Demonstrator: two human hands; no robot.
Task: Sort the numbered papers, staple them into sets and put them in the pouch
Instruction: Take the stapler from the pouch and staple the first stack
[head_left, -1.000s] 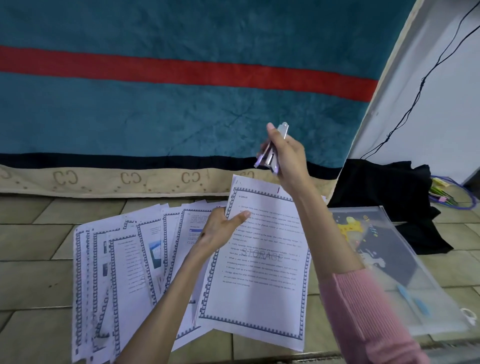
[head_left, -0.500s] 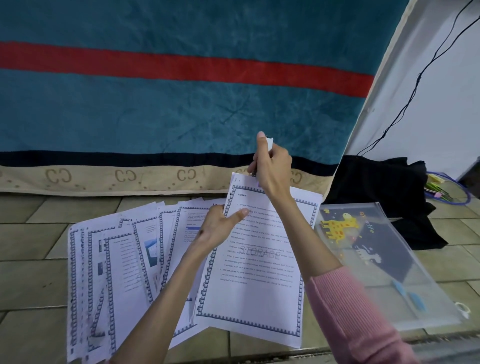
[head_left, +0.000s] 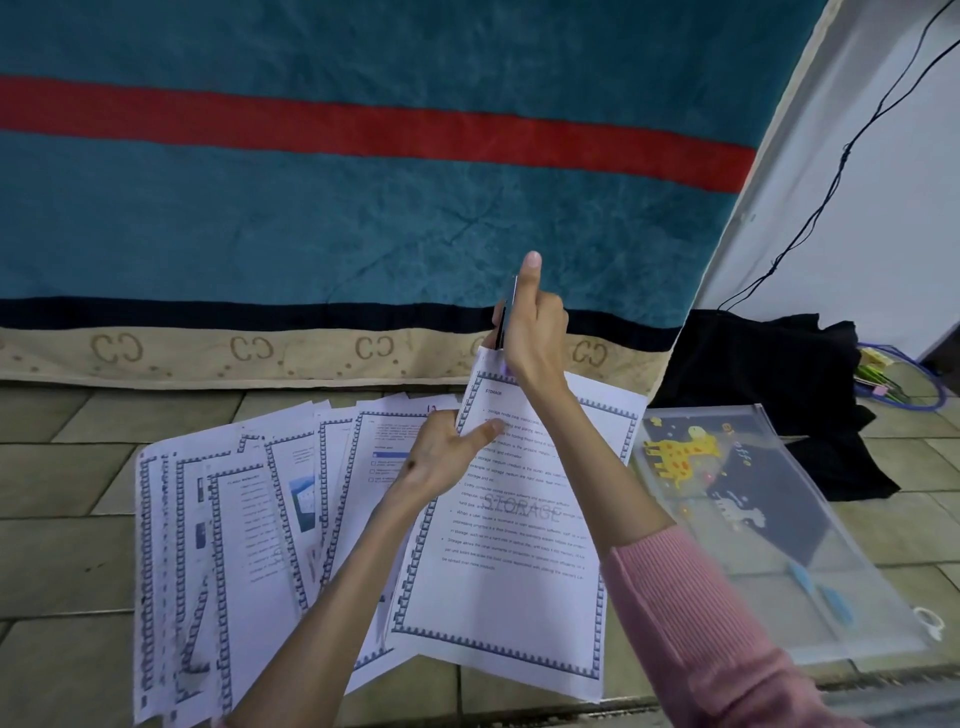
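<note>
- The right hand (head_left: 530, 338) is curled round a slim stapler (head_left: 508, 312), holding it at the top left corner of the "STORAGE" sheet (head_left: 519, 545), forefinger pointing up.
- The left hand (head_left: 447, 457) pinches the left edge of the "STORAGE" sheet near its top, thumb lying across the printed face.
- Left of that sheet, the other bordered papers (head_left: 223, 519) lie fanned and overlapping on the tiled floor (head_left: 62, 467).
- Right of the sheet, just beside it, a clear pouch (head_left: 753, 530) printed with a yellow giraffe lies flat on the floor.
- Beyond the sheet hangs a teal blanket (head_left: 311, 218) with a red stripe.
- Beyond the pouch lies a heap of black cloth (head_left: 769, 374).
</note>
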